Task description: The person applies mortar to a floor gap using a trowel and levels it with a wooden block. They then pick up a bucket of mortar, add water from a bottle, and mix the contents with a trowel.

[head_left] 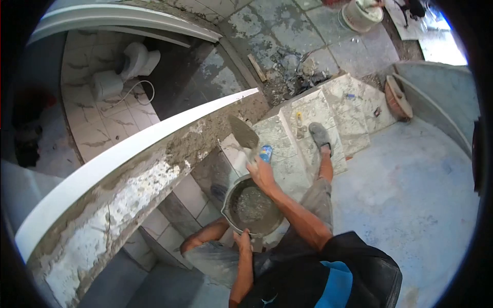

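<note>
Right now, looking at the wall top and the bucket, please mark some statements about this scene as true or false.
1. The right hand holds a trowel with its blade near the top of the wall. True.
2. The left hand rests on the rim of the bucket. True.
3. The bucket is empty. False: it holds grey mortar.
4. The trowel blade is dipped in the bucket. False: it is raised above it, by the wall top.
5. A toilet stands on the tiled floor beyond the wall. True.
</note>
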Available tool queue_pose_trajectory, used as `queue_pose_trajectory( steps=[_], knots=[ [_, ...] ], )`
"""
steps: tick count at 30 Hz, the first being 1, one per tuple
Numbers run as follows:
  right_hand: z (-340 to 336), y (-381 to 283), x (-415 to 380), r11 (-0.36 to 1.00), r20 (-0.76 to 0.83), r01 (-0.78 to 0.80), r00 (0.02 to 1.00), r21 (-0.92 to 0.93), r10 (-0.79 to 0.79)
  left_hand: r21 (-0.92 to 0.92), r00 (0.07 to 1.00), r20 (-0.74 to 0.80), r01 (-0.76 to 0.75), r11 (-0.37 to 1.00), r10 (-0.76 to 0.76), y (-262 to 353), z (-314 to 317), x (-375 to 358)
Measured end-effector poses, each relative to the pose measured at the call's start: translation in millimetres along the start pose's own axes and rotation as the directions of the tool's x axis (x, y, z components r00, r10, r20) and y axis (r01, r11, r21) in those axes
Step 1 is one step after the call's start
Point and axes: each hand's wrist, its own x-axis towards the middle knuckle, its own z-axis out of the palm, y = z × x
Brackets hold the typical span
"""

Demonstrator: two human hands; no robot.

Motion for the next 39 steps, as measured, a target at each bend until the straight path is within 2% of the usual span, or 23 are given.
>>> queue_pose_trajectory(
  steps=[2,3,5,7,10,12,14,15,17,18,20,21,23,24,25,27,28,32,34,35,36,37,39],
  knots=[
    [-66,-19,-44,0.999,0.032,-0.038,0.999,-0.033,0.039,-0.035,0.999,-0.054,-0.011,0.999,0.009,12,10,-9],
    [-94,-17,-61,0.990,0.019,-0.023,0.999,-0.138,0.026,-0.069,0.999,-0.046,-0.006,0.998,0.002,13,15,-10],
    [-145,2,-89,0.937,0.028,0.024,0.999,-0.348,-0.015,0.154,0.984,-0.149,-0.076,0.985,0.099,16,26,-7],
    [-180,19,-109,0.879,0.066,0.074,0.997,-0.471,-0.049,0.086,0.990,-0.071,-0.113,0.990,0.119,39,38,-28],
    [-201,22,-120,0.629,0.297,0.474,0.879,-0.616,-0.373,0.081,0.991,0.031,-0.135,0.988,0.133,86,56,-71],
    [-195,13,-109,0.406,0.410,0.555,0.824,-0.726,-0.392,0.088,0.919,0.209,-0.358,0.929,0.334,63,60,-47],
    [-190,-2,-95,0.203,0.389,0.582,0.725,-0.788,-0.569,0.021,0.879,0.223,-0.436,0.900,0.421,73,71,-67],
    [-185,-4,-85,0.291,0.403,0.534,0.820,-0.793,-0.406,0.015,0.885,0.215,-0.425,0.905,0.413,75,73,-78],
    [-184,-15,-82,0.263,0.391,0.487,0.854,-0.833,-0.343,0.093,0.791,0.207,-0.601,0.794,0.575,93,92,-97],
    [-194,-22,-86,0.249,0.387,0.484,0.852,-0.839,-0.353,0.076,0.785,0.208,-0.608,0.791,0.583,99,97,-112],
    [-213,-43,-92,0.334,0.541,0.576,0.817,-0.747,-0.200,0.194,0.685,0.213,-0.728,0.658,0.696,115,103,-134],
    [-218,-44,-89,0.320,0.538,0.578,0.816,-0.751,-0.212,0.180,0.678,0.207,-0.735,0.654,0.706,122,104,-136],
    [-231,-30,-92,0.368,0.557,0.592,0.804,-0.718,-0.206,0.074,0.690,0.242,-0.714,0.697,0.682,123,102,-142],
    [-237,-34,-91,0.458,0.604,0.602,0.780,-0.654,-0.164,0.087,0.745,0.243,-0.654,0.751,0.621,126,101,-144],
    [-243,-37,-92,0.451,0.612,0.612,0.773,-0.650,-0.168,0.082,0.748,0.231,-0.653,0.753,0.622,126,100,-141],
    [-254,-49,-97,0.631,0.618,0.428,0.779,-0.647,0.105,0.032,0.798,0.249,-0.574,0.818,0.550,120,93,-134],
    [-260,-40,-101,0.628,0.609,0.492,0.792,-0.603,-0.036,-0.046,0.792,0.273,-0.556,0.830,0.546,120,87,-133],
    [-279,-51,-125,0.607,0.536,0.459,0.842,-0.649,-0.062,-0.160,0.837,0.165,-0.500,0.851,0.522,106,90,-124],
    [-283,-54,-129,0.599,0.528,0.448,0.848,-0.664,-0.049,-0.121,0.920,0.135,-0.352,0.928,0.367,108,89,-133],
    [-282,-56,-129,0.595,0.522,0.436,0.852,-0.675,-0.032,-0.131,0.919,0.130,-0.356,0.925,0.372,106,90,-132],
    [-282,-61,-134,0.647,0.535,0.488,0.833,-0.586,-0.144,-0.157,0.910,0.126,-0.375,0.913,0.396,101,90,-128],
    [-281,-68,-135,0.645,0.540,0.497,0.828,-0.581,-0.152,-0.180,0.901,0.121,-0.393,0.902,0.417,96,90,-124],
    [-285,-86,-146,0.884,0.519,0.192,0.852,-0.427,0.066,-0.199,0.928,0.132,-0.320,0.926,0.349,87,89,-116]
  ],
)
